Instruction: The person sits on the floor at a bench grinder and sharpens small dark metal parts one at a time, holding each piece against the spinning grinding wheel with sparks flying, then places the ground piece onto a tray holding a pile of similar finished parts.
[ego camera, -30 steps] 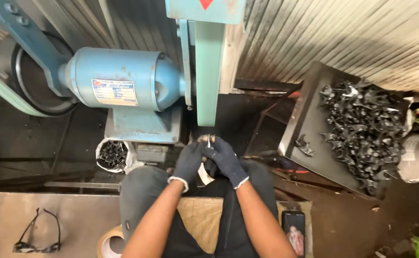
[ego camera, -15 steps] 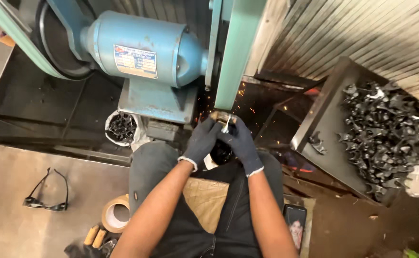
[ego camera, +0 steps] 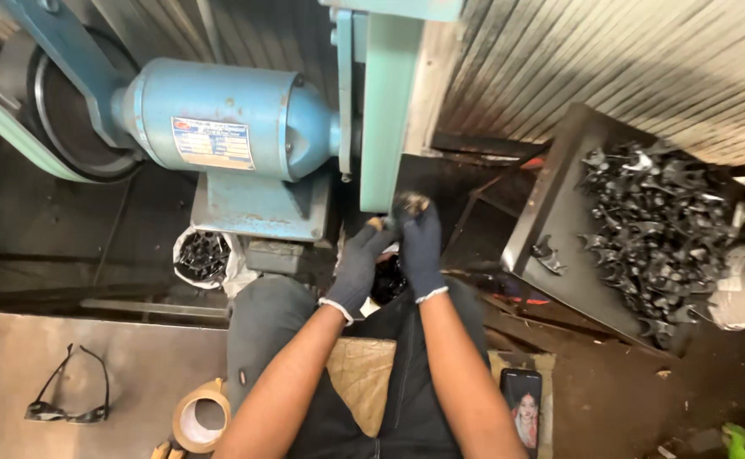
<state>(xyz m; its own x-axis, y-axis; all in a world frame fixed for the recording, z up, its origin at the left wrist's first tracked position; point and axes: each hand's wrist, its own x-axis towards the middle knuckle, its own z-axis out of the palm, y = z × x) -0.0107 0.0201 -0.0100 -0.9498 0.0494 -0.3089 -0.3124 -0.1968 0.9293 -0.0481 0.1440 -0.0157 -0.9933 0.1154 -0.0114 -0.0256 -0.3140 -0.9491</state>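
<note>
Both my hands wear dark gloves and meet just below the teal belt guard (ego camera: 387,102) of a blue grinding machine (ego camera: 228,127). My left hand (ego camera: 358,265) and my right hand (ego camera: 421,240) pinch a small metal part (ego camera: 409,204) between the fingertips, pressed up against the bottom of the guard. The part itself is mostly hidden by the fingers. My forearms reach up from my lap.
A dark tray (ego camera: 559,221) on the right holds a heap of several small dark metal parts (ego camera: 661,229). A white bag of similar parts (ego camera: 203,257) sits under the motor. Dark glasses (ego camera: 67,399), a tape roll (ego camera: 198,418) and a phone (ego camera: 523,401) lie nearby.
The sparks seen half a second ago are gone. My hands have stayed at the grinder's lower edge while the head camera has swung a little.
</note>
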